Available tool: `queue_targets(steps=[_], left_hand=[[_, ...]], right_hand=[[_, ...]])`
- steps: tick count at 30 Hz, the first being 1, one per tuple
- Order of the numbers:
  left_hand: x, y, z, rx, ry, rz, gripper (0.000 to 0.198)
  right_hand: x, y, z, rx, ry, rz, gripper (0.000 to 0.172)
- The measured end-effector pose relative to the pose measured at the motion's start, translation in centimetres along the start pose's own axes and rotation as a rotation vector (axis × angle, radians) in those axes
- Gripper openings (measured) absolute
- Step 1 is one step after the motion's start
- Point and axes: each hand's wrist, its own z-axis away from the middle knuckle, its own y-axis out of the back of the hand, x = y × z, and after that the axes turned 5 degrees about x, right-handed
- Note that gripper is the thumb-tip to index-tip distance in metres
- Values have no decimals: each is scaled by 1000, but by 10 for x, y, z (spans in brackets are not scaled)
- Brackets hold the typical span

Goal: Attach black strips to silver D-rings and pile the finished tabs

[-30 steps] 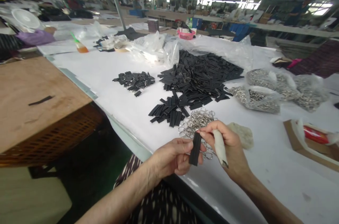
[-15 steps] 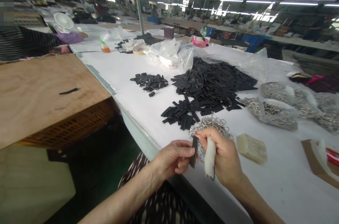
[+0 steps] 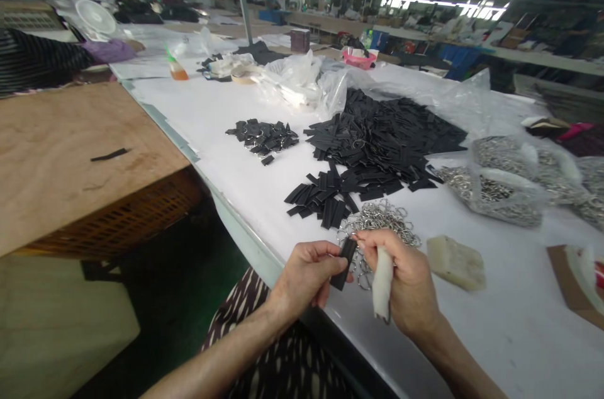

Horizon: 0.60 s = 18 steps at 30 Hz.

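Between its thumb and fingers, my left hand pinches a short black strip near the table edge. My right hand is closed around a tool with a white wrapped handle; its fingertips meet the strip's upper end. Whether they also hold a ring is too small to tell. Just beyond the hands lies a heap of metal rings. Behind it are a large pile of black strips and, to the left, a smaller pile of strips with rings.
A yellowish block and a cardboard box lie to the right. Clear bags of metal rings stand behind them. A wooden board with one strip is at left. A person's striped sleeve shows at far left.
The view has shifted slightly. The black strip has tilted, its upper end leaning to the right. Both hands keep their grips.
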Motion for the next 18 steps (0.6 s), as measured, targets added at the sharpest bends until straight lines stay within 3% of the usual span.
queue_targets(steps=[4, 9, 11, 14, 18], left_hand=[[-1, 1, 0, 19, 0, -25, 15], [-6, 2, 0, 91, -109, -126, 11], [-8, 3, 0, 98, -147, -160, 11], [-9, 3, 0, 107, -144, -192, 12], [-7, 1, 0, 115, -162, -166, 23]], right_hand=[[1, -1, -2, -17, 184, 155, 9], [0, -3, -6, -33, 675, 458, 16], [0, -4, -6, -36, 791, 591, 16], [-1, -6, -6, -13, 868, 704, 15], [0, -6, -4, 18, 833, 598, 15]])
